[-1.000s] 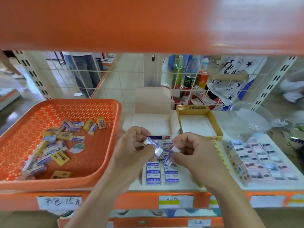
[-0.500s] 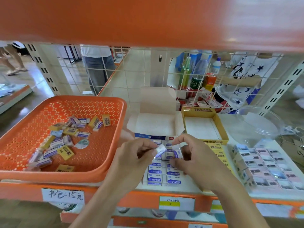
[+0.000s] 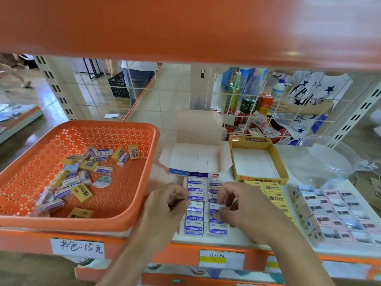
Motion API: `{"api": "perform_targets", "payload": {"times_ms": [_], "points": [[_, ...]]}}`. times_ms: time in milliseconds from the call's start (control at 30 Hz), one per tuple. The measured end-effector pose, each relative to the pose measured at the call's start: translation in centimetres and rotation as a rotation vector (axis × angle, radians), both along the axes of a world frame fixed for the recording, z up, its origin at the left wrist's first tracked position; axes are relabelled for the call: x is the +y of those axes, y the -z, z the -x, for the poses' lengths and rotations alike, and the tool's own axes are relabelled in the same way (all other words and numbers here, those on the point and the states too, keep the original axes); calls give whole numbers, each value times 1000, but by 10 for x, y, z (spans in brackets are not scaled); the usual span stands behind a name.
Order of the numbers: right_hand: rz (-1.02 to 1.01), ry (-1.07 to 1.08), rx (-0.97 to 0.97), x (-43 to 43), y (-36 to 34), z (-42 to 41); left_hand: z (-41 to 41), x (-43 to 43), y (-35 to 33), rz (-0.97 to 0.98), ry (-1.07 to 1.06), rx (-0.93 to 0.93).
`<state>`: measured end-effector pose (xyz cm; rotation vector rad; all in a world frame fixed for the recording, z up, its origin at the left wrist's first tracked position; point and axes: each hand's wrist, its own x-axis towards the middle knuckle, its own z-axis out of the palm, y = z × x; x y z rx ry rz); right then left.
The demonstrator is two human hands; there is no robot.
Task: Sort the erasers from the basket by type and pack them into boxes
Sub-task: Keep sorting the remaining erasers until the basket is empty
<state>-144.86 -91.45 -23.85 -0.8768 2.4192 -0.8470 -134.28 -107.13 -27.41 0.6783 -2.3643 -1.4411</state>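
An orange perforated basket (image 3: 142, 162) at the left holds several loose blue-white and yellow erasers (image 3: 86, 176). Two columns of blue-white erasers (image 3: 194, 229) lie on the shelf in front of an open white box (image 3: 198, 159). My left hand (image 3: 165, 209) pinches a small blue-white eraser (image 3: 194, 208) just above the left column. My right hand (image 3: 245, 209) pinches another blue-white eraser (image 3: 215, 207) over the right column. An open yellow box (image 3: 255, 139) stands to the right, with a column of yellow 2B erasers (image 3: 273, 195) in front of it.
Rows of pink-and-blue erasers (image 3: 338, 211) lie at the right. A clear plastic lid (image 3: 323, 159) sits behind them. A wire grid (image 3: 160, 104) backs the shelf, with people and bottles beyond. An orange shelf (image 3: 185, 27) hangs overhead. Price labels (image 3: 78, 247) line the front edge.
Both hands have lowered toward the two columns of blue-white erasers, each still pinching an eraser. The camera has tilted slightly upward.
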Motion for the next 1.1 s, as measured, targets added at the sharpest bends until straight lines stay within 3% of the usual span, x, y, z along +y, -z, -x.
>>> {"api": "perform_targets", "payload": {"times_ms": [233, 400, 667, 867, 1100], "points": [[-19, 38, 92, 0, 5, 2, 3, -2, 10, 111, -28, -22], [-18, 58, 96, -2, 6, 1, 2, 1, 9, 59, -26, -53], [-24, 50, 95, -5, 6, 0, 5, 1, 4, 134, 2, -68], [6, 81, 206, -7, 0, 3, 8, 4, -2, 428, 82, 54], [99, 68, 417, -26, -11, 3, 13, 3, -33, 597, 136, 139]]}}
